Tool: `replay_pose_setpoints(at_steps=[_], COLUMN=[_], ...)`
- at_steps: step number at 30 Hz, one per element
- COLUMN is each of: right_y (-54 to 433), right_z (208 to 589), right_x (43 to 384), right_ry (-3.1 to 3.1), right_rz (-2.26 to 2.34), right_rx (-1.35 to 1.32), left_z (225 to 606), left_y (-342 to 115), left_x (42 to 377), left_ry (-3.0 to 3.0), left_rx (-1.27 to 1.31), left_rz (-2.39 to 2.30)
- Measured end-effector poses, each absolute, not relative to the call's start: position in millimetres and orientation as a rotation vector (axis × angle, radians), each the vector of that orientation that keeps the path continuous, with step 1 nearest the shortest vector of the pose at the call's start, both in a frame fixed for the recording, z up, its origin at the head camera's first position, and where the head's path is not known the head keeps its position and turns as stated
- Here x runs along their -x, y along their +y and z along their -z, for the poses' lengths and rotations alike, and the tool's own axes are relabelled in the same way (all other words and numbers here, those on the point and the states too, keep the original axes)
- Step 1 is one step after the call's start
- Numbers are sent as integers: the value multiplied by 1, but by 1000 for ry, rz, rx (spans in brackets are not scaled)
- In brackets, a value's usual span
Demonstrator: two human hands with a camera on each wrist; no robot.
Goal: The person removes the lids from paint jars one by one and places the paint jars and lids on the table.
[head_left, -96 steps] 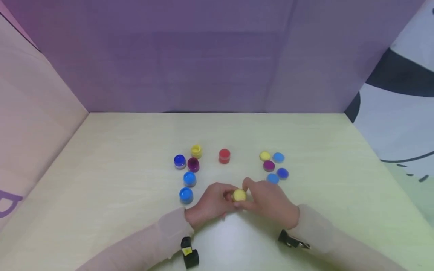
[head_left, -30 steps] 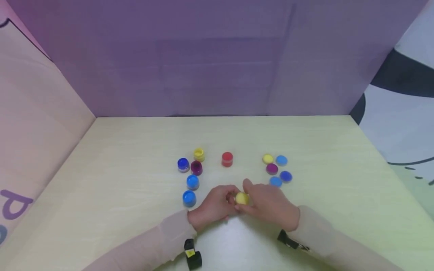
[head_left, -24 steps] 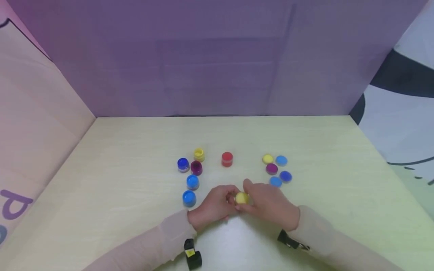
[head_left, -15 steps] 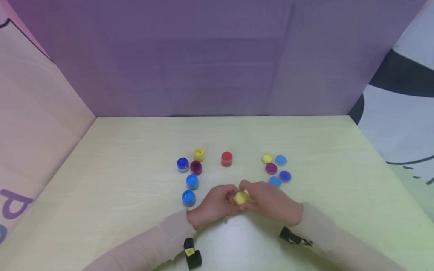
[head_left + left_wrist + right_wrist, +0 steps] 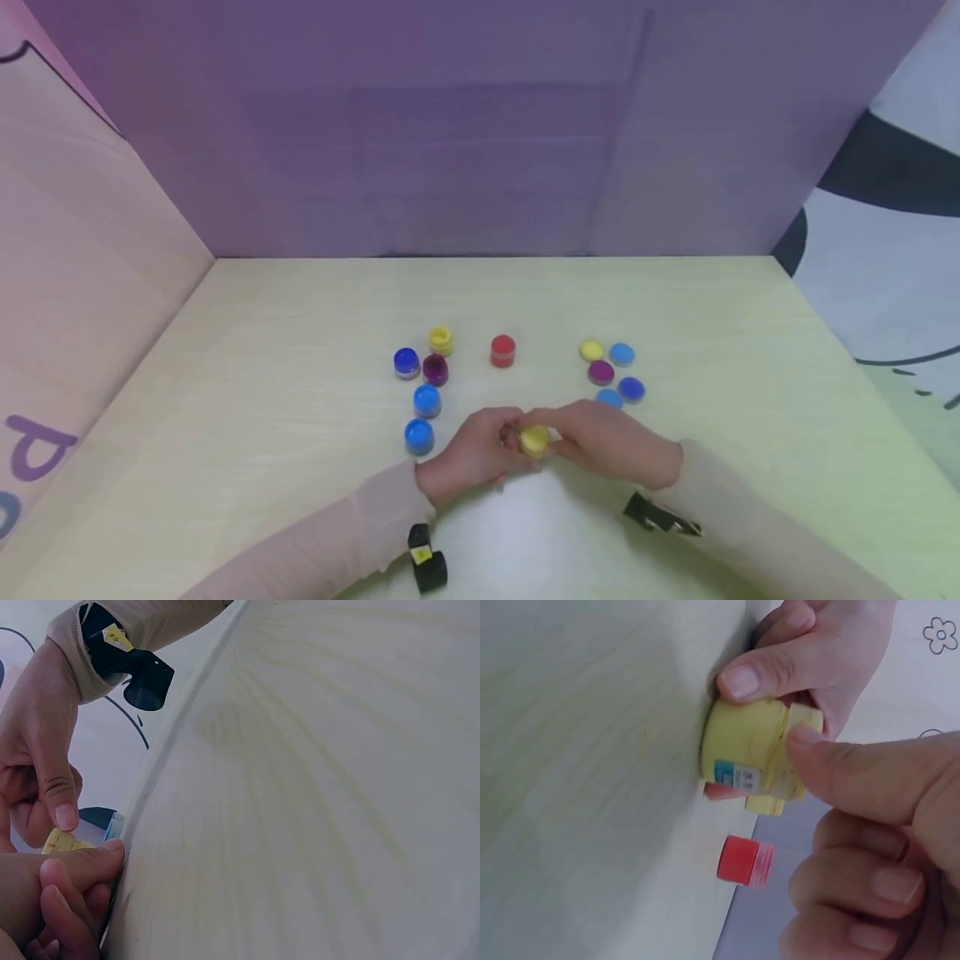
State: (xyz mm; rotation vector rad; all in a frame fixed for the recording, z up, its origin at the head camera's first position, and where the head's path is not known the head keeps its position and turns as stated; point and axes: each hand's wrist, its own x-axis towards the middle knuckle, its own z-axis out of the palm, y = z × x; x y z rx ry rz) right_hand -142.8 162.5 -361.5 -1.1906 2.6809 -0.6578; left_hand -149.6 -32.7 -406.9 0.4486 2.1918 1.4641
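A small yellow paint jar (image 5: 535,442) is between my two hands over the table. My left hand (image 5: 476,450) grips its body from the left; in the right wrist view the left thumb (image 5: 757,675) lies along the jar's side. My right hand (image 5: 611,442) pinches the lid end (image 5: 786,784), its thumb pressed on the rim and the other fingers curled. A blue and white label (image 5: 736,776) shows on the jar body. The left wrist view shows only a sliver of the yellow jar (image 5: 66,841) behind the left hand.
Open jars stand to the left: light blue (image 5: 419,437), another light blue (image 5: 427,401), purple (image 5: 435,369), dark blue (image 5: 407,363) and yellow (image 5: 441,340). A red jar (image 5: 502,351) stands mid-table. Several loose lids, including a purple lid (image 5: 601,372), lie on the right.
The right hand's fingers have shifted round the lid, and its wrist has swung slightly right and away from the body. The left hand keeps its grip on the jar. The other jars stay put.
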Motion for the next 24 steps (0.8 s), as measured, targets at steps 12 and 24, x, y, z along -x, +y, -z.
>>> replay_pose_setpoints(at_steps=[12,24], right_y=[150,143], right_z=[368,368], right_x=[131,128], right_ry=[2844,2912], right_rz=[656,623], right_rx=[743,729], left_z=[409,408], left_y=[-31,-30], left_x=[150,148], left_ry=[2221,2220], left_rx=[-445,-404], left_rz=[-1446,-1440])
